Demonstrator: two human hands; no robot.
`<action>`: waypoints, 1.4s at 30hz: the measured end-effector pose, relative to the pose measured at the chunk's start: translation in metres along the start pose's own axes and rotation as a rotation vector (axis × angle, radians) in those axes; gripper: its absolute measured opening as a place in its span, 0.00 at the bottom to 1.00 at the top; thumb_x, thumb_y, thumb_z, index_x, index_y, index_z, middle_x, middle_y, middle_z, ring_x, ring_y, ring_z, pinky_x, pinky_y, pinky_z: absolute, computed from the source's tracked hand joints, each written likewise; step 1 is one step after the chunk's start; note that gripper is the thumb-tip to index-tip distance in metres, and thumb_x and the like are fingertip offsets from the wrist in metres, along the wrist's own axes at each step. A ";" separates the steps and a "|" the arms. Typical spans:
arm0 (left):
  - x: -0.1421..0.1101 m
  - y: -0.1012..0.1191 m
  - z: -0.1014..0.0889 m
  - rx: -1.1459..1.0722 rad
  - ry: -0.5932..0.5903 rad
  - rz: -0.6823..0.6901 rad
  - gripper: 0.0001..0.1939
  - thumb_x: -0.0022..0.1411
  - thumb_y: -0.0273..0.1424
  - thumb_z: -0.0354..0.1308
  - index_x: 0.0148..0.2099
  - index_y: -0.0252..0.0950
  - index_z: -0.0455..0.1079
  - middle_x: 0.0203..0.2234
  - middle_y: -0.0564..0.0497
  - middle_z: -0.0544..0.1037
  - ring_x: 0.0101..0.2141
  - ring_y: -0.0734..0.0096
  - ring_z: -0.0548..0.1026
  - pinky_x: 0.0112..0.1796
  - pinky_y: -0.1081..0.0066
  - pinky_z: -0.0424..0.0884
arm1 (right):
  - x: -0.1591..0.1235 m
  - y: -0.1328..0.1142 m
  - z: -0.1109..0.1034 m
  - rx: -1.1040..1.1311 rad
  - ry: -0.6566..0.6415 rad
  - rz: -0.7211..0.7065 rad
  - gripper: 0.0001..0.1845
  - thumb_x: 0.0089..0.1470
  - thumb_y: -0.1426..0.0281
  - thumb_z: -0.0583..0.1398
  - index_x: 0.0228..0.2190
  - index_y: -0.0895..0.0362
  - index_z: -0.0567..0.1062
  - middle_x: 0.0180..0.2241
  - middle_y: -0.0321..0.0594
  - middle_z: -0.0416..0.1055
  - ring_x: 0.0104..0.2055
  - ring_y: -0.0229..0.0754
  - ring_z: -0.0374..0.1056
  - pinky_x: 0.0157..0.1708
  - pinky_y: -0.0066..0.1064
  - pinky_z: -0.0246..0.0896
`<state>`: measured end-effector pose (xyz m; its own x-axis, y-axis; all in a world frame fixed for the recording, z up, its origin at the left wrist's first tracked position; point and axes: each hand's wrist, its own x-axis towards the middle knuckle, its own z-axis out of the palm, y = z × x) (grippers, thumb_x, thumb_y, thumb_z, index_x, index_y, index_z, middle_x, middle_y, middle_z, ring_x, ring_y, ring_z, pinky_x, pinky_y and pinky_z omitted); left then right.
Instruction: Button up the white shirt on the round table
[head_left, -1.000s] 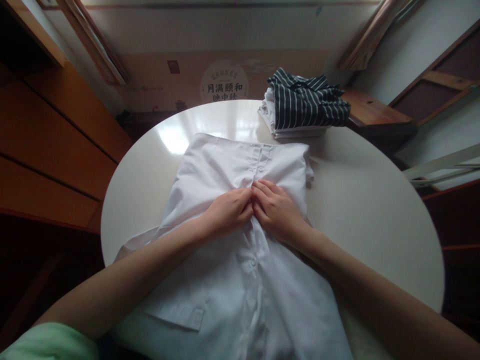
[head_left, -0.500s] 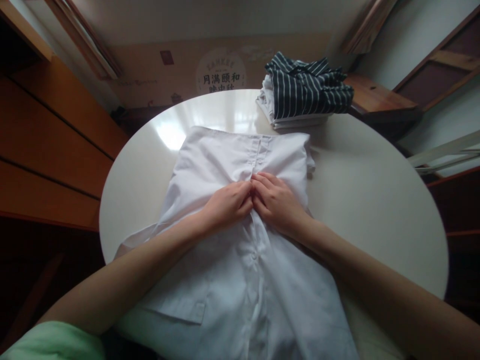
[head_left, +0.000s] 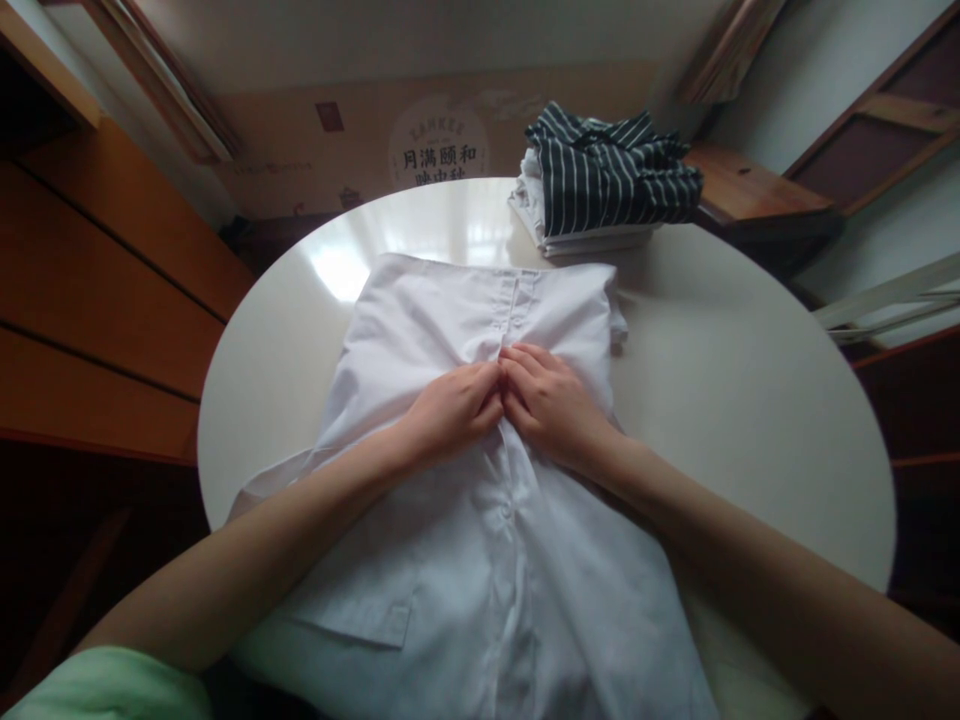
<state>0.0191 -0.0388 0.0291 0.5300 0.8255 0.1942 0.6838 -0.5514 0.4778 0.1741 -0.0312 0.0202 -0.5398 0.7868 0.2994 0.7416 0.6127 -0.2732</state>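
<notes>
A white button-front coat [head_left: 427, 310] lies spread over the round table, its lower part hanging toward me past the near edge. Both hands meet at its front placket, fingers bunched together. My left hand [head_left: 457, 400] is closed on the placket from the left, and my right hand [head_left: 551, 400] is closed on it from the right, fingertips touching the left ones. Whatever button or hole lies between the fingertips is hidden. A button shows on the placket below the hands, and a pocket flap [head_left: 367, 618] sits at the lower left.
The glossy white table [head_left: 757, 400] extends on both sides of the coat. At its far right edge stands a stack of folded white clothes [head_left: 529, 200] topped by a black-and-white striped garment [head_left: 611, 170]. A wooden cabinet [head_left: 105, 290] is at left, a wooden bench [head_left: 757, 185] behind right.
The view has shifted very slightly. Both hands stay in the same place on the coat's placket, with no clear movement.
</notes>
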 end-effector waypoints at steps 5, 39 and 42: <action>0.000 0.001 -0.001 -0.009 -0.006 -0.001 0.06 0.57 0.27 0.44 0.36 0.34 0.60 0.31 0.50 0.70 0.32 0.71 0.68 0.36 0.71 0.65 | 0.001 -0.001 -0.001 0.001 -0.005 0.006 0.19 0.52 0.71 0.49 0.45 0.63 0.68 0.49 0.50 0.64 0.54 0.48 0.55 0.52 0.41 0.51; -0.001 -0.001 0.001 0.015 0.029 0.031 0.03 0.57 0.27 0.44 0.33 0.35 0.59 0.28 0.51 0.69 0.28 0.73 0.66 0.32 0.73 0.65 | 0.001 0.001 0.001 -0.024 0.017 -0.035 0.18 0.52 0.71 0.49 0.43 0.64 0.68 0.48 0.50 0.65 0.52 0.48 0.56 0.51 0.41 0.53; -0.001 -0.001 0.001 0.012 0.034 0.036 0.03 0.57 0.27 0.44 0.33 0.35 0.58 0.29 0.51 0.69 0.28 0.73 0.66 0.32 0.73 0.65 | 0.001 0.001 0.001 -0.024 0.018 -0.036 0.17 0.52 0.71 0.49 0.43 0.64 0.68 0.48 0.49 0.65 0.52 0.48 0.56 0.51 0.41 0.53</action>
<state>0.0185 -0.0389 0.0278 0.5372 0.8086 0.2400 0.6706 -0.5820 0.4599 0.1735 -0.0296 0.0191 -0.5590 0.7628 0.3250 0.7314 0.6383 -0.2401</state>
